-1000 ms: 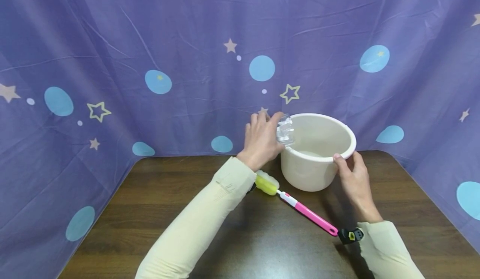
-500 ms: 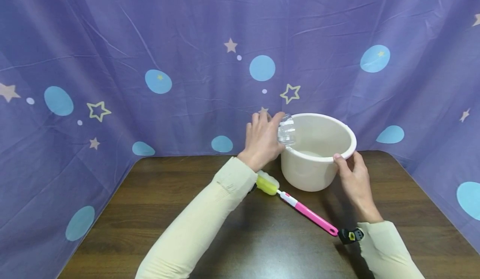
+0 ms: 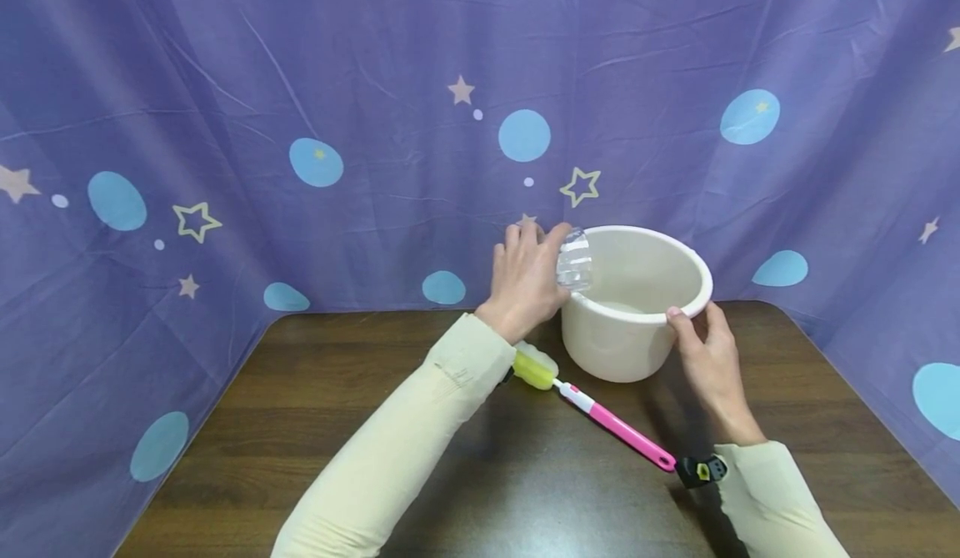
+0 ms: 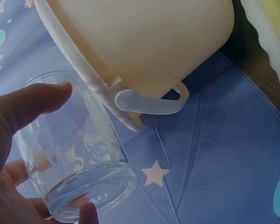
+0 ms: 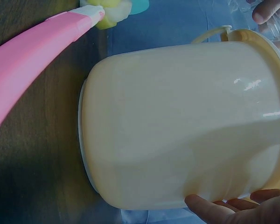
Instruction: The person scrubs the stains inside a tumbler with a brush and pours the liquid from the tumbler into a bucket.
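Note:
My left hand grips a clear drinking glass at the bucket's left rim, tilted with its mouth toward the bucket. In the left wrist view the thumb lies along one side of the glass and the other fingers curl round near its thick base; only small drops show inside. The white plastic bucket stands upright on the table. My right hand holds its right front rim, thumb on top and fingers against the outer wall. The right wrist view shows the fingertips against the bucket's side.
A sponge brush with a pink handle and a yellow-and-white head lies in front of the bucket, between my forearms. The bucket's curved carry handle hangs on its left side. A purple patterned curtain surrounds the brown wooden table.
The glass has shifted slightly right and tipped a little further over the bucket's rim. The right hand, bucket and brush stay where they were.

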`<state>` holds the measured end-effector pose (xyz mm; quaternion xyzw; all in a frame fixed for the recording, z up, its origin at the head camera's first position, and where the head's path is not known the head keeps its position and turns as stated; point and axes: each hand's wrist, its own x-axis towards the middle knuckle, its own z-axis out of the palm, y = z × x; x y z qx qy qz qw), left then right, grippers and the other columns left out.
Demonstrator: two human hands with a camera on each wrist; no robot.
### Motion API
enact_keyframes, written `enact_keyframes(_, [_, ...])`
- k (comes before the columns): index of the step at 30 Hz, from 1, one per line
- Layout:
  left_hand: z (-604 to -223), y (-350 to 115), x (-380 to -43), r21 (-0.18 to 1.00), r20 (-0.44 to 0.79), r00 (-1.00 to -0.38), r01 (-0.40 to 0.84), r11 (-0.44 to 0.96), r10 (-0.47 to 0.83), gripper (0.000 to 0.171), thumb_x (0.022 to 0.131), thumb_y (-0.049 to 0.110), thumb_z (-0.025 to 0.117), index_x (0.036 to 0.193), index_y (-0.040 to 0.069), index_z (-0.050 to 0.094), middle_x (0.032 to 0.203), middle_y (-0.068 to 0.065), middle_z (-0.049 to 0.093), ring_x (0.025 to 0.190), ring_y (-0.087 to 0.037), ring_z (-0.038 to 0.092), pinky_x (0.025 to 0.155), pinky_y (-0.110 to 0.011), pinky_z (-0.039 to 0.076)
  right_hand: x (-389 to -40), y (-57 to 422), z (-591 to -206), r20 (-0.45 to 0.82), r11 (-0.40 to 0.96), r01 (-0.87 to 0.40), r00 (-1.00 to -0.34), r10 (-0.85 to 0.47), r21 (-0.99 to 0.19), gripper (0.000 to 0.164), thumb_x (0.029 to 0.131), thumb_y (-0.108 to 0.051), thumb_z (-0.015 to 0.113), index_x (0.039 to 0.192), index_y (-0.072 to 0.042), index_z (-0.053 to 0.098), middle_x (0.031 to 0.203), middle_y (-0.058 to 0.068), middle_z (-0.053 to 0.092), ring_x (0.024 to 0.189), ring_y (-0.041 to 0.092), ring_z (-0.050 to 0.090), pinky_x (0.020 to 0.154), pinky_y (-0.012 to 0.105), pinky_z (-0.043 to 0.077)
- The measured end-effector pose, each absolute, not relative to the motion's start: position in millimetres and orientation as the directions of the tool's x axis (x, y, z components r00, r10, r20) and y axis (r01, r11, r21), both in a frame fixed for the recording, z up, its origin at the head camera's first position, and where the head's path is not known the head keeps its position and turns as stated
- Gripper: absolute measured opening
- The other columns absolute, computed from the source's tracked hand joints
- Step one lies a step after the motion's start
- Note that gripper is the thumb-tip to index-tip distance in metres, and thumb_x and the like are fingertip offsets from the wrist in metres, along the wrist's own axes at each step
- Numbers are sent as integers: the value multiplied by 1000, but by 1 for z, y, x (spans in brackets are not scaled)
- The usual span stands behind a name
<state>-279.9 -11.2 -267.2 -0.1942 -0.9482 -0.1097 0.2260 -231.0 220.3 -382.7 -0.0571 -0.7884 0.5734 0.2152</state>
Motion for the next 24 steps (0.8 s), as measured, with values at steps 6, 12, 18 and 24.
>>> enact_keyframes(6, [-266,-11,-279,95,472,-814,427,899,337,79,65,23,81,136,28,48,121,-10,50,116,-28,39,86,-41,40,-231,220,-383,281,330,-167,-898,338,-929,59,96,-37,53,144,-8,37,135,15,49,117,22,48,83,17,46])
enact_keyframes(12, [-265,-8,-279,58,469,-811,425,904,351,79,65,18,78,136,29,47,120,-8,50,114,-26,39,83,-39,39,-230,221,-382,278,339,-162,-903,328,-927,61,96,-38,53,146,-8,35,139,15,47,122,25,46,91,28,48])
enact_keyframes(18, [-265,-7,-278,18,475,-801,422,907,363,78,65,20,79,136,30,47,119,-7,51,115,-27,40,83,-39,40,-230,220,-382,272,345,-153,-904,330,-926,62,96,-41,52,145,-8,34,138,15,46,122,25,46,95,36,47])
enact_keyframes(24, [-265,-7,-279,-2,479,-792,432,902,380,79,65,20,80,136,30,47,114,-3,52,111,-25,41,81,-36,39,-230,220,-383,273,358,-148,-905,327,-922,64,96,-43,51,146,-7,34,139,14,46,122,24,46,96,40,46])
